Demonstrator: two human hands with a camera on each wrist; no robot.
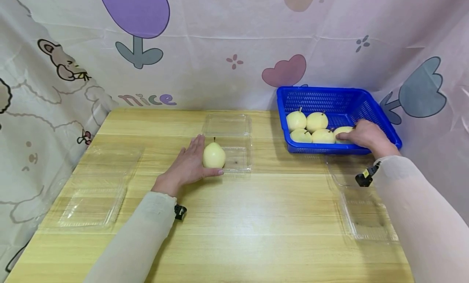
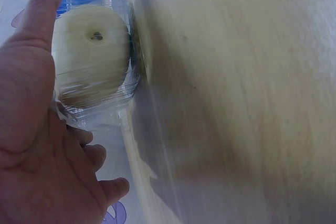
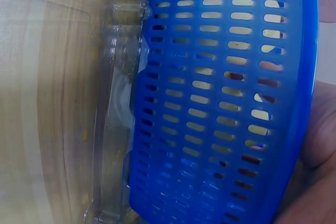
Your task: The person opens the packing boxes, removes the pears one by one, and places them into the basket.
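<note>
A pale yellow pear (image 1: 214, 156) stands stem up in the left part of an open clear plastic box (image 1: 239, 159). My left hand (image 1: 188, 163) rests along the box's left side, fingers extended, its thumb reaching across the front. Through the clear wall, the left wrist view shows the pear's underside (image 2: 92, 56) beside that hand. My right hand (image 1: 368, 135) reaches into the blue basket (image 1: 340, 149) and grips a pear (image 1: 343, 133) at the front right, thumb against its side. In the right wrist view the basket wall (image 3: 210, 98) hides most of the fingers.
Several more pears (image 1: 316, 122) sit in the basket's left half. One open clear box (image 1: 91, 201) lies at the left of the wooden table (image 1: 234, 234); another clear box (image 1: 366, 216) lies under the right forearm. A printed cloth (image 1: 205, 51) hangs behind.
</note>
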